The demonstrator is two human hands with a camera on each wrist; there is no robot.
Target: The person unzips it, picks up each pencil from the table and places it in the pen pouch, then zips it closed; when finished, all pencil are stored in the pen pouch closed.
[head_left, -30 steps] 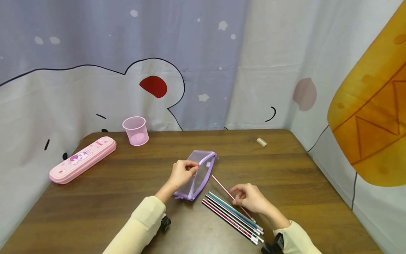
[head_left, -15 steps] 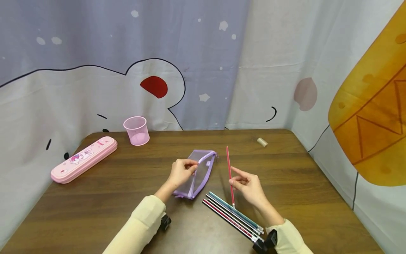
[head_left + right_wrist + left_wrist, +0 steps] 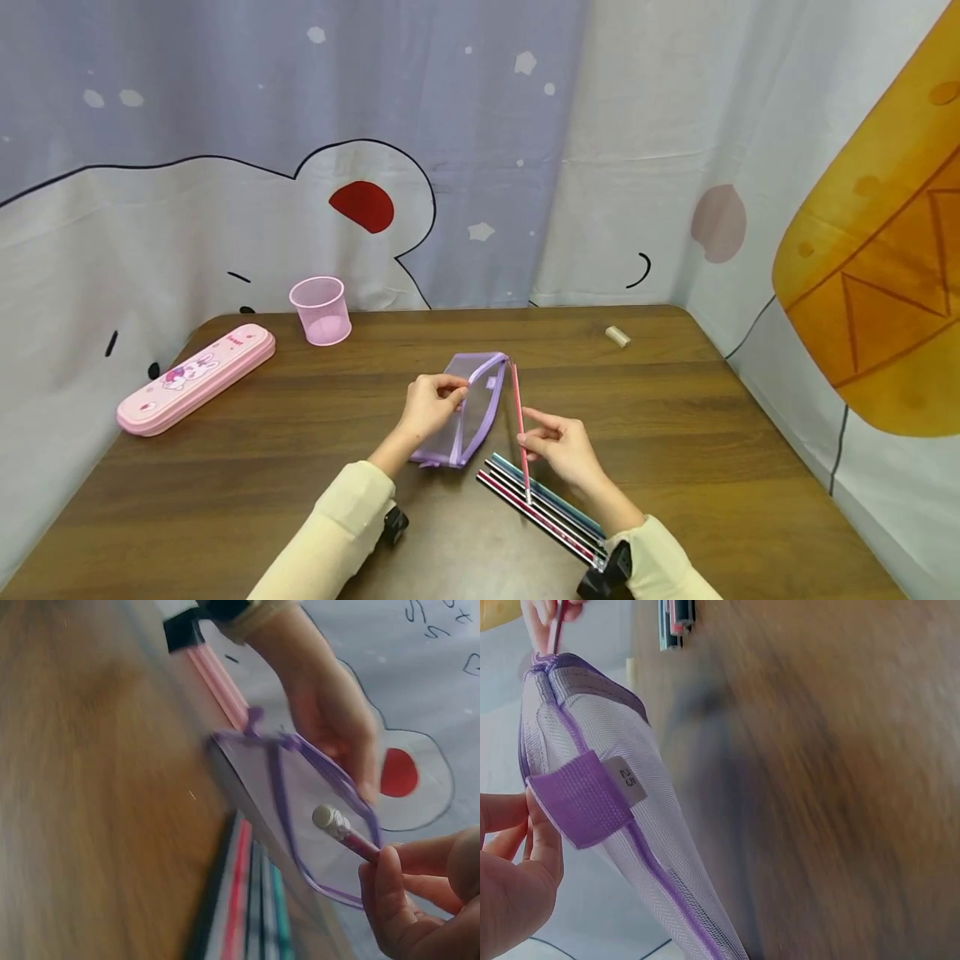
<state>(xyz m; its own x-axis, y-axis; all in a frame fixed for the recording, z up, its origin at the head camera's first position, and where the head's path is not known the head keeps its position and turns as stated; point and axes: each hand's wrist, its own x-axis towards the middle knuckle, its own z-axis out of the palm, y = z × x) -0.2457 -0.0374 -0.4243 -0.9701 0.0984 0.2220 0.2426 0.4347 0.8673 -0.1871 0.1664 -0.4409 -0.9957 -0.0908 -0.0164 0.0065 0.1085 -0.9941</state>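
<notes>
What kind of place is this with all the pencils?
Probably an indoor study or craft corner, though I can't tell in which building. The clues are the brown wooden table, the pencils lying on it and the cartoon-print curtain behind.

Purple-trimmed pouch (image 3: 477,418), red pencil (image 3: 517,398)

A lavender-and-white cartoon-print curtain (image 3: 480,100) with a large orange-yellow shape (image 3: 885,250) at right hangs behind a brown wood-grain table (image 3: 195,508).
</notes>
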